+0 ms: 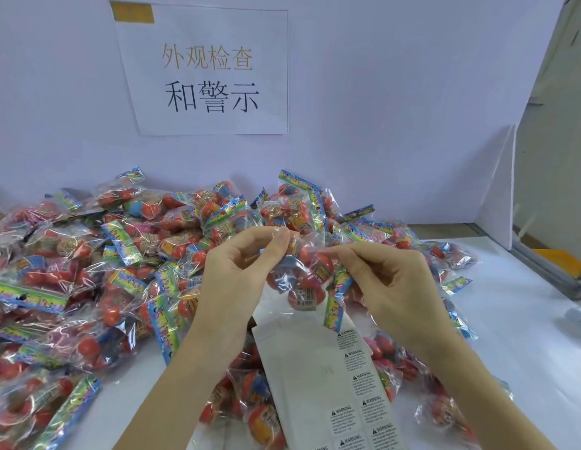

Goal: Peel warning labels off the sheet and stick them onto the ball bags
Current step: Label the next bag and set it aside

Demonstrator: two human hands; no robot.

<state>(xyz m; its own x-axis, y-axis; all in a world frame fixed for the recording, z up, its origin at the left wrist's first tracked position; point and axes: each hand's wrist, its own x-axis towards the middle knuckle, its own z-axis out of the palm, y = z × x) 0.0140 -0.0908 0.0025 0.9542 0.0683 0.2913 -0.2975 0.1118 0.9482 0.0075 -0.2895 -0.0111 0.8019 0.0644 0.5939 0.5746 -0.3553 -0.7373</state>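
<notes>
While both pinch one ball bag (307, 277), left hand (242, 267), right hand (389, 284), label sheet (325, 384) beneath

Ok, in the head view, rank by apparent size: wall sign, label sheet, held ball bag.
1. Wall sign, clearly largest.
2. Label sheet, though it runs out of frame and lies nearer the camera.
3. Held ball bag, pinched by left hand and right hand.

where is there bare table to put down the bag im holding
Bare white table lies right of the right hand, bordered by the grey metal rail. A smaller patch sits near the left forearm. The heap of clear ball bags crowds the left and centre.
</notes>
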